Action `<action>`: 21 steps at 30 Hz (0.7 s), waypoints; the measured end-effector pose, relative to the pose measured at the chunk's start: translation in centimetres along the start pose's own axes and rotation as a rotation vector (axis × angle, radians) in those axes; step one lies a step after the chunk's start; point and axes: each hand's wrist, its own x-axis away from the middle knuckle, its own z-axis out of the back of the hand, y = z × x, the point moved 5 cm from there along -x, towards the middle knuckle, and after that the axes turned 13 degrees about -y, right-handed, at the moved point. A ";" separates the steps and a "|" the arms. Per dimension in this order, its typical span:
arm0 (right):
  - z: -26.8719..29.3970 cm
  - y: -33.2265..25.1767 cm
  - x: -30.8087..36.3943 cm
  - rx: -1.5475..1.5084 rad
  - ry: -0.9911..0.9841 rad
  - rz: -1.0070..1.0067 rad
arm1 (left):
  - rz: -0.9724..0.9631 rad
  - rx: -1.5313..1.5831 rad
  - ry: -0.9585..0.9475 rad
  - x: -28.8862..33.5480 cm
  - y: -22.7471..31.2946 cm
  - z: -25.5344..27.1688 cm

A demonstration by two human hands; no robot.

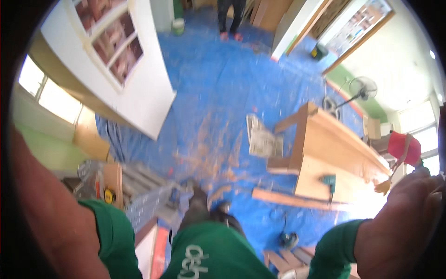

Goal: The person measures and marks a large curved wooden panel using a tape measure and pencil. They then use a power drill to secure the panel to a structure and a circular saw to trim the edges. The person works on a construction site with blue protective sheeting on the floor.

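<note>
Both my bare arms are raised at the sides, out of short green sleeves. My left forearm (55,209) runs up along the left rim, and its hand lies outside the picture. At the right rim, my right hand (425,186) is close up and partly cut off; whether it holds anything is hidden. Beyond it stands a long wooden bench-like piece (325,139), with a teal power drill (328,181) lying on its pale board. Neither arm visibly touches these.
Blue sheeting (209,79) covers the floor, with newspaper (262,137) and a teal power tool (288,240) on it. A white paned panel (153,93) leans left, above a tape measure (109,195). A fan (362,88) and a co-worker in red (404,146) are right; another person (231,16) stands far off.
</note>
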 end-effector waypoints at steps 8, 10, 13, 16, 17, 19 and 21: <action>5.7 -9.9 6.6 0.180 0.198 0.205 | -0.226 -0.103 0.044 -3.7 8.3 -2.9; 6.0 -11.8 7.2 0.200 0.221 0.242 | -0.282 -0.121 0.064 -3.7 9.7 -2.9; 6.3 -12.4 8.3 0.236 0.267 0.196 | -0.328 -0.152 0.059 -5.2 11.8 -1.9; 5.9 -9.4 7.0 0.176 0.281 0.121 | -0.271 -0.183 0.002 -6.7 12.0 0.6; 6.1 -9.5 6.8 0.201 0.286 0.117 | -0.297 -0.188 0.001 -7.4 11.7 1.1; 6.1 -9.7 6.9 0.225 0.301 0.075 | -0.296 -0.196 -0.015 -8.2 11.3 1.6; 5.2 -8.7 6.8 0.236 0.304 0.024 | -0.259 -0.208 -0.030 -8.6 9.4 2.0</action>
